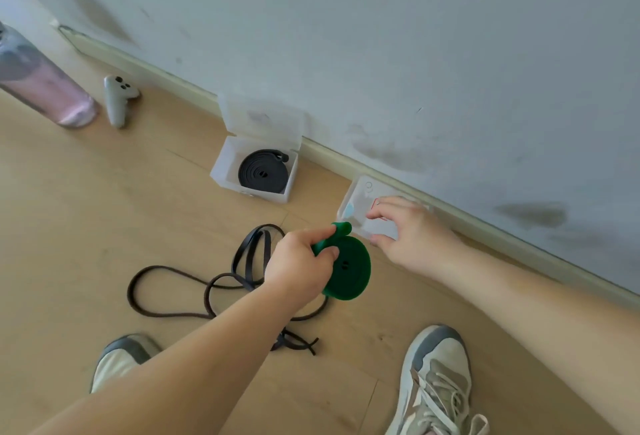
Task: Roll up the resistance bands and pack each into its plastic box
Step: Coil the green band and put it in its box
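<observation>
While my left hand (301, 270) grips the green band (349, 266), rolled into a tight disc with its tail end poking up past my fingers, I'd call this about the halfway mark. One's done: the black band (263, 174) sits coiled in the open box (221, 171) by the wall, lid up against the skirting. The green one is rolled but not packed, held in the air just short of the closed box (360, 204) lying flat by the skirting board. My right hand (407, 232) is on that box, fingers spread wide, index up on the lid, thumb at the near edge. Whether I've got real purchase on it I can't tell from here. So that lid has to open before the green goes in. And behind my left wrist, the long dark band (166, 296) sprawls loose in loops on the floor (104, 226), not rolled at all. I see no third box for it.
</observation>
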`<state>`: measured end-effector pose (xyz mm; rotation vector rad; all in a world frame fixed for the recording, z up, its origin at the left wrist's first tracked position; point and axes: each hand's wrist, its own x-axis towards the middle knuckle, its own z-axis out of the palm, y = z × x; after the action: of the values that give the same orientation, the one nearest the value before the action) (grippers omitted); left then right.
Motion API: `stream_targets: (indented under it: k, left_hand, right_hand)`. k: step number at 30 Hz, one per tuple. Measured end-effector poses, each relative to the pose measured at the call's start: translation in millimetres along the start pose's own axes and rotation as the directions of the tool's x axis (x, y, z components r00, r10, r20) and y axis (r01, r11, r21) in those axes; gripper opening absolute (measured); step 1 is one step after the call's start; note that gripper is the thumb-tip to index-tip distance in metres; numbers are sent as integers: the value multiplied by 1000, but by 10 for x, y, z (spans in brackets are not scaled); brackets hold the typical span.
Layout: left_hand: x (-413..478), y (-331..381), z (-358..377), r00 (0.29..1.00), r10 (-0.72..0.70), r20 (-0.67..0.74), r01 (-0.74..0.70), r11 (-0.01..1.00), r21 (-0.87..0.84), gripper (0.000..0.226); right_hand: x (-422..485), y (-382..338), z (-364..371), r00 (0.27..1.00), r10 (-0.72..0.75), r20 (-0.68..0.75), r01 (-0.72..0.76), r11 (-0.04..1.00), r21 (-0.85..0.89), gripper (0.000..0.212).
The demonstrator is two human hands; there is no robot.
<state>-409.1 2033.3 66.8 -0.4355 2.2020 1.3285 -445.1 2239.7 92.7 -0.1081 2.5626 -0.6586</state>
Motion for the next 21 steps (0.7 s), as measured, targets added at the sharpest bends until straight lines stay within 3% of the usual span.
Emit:
stream_targets:
  k: [4,12,17,21]
  left_hand:
    - [221,-158,133,999,-41,5,41,998,-51,40]
    - [469,-306,298,996,-72,53,77,992,-96,41]
    - [463,-329,306,996,-77,47,81,990,-112,41]
    - [437,-341,223,998,-39,49,44,992,-118,40]
  right_hand:
    - [221,231,295,1000,-16,18,17,998,-53,49]
    - [400,542,509,993,-21,-113,-8,969,-248,67]
    - [459,502,488,998,-67,-9,53,860,-508,72]
    - [480,473,375,999,-34,28,41,939,-342,67]
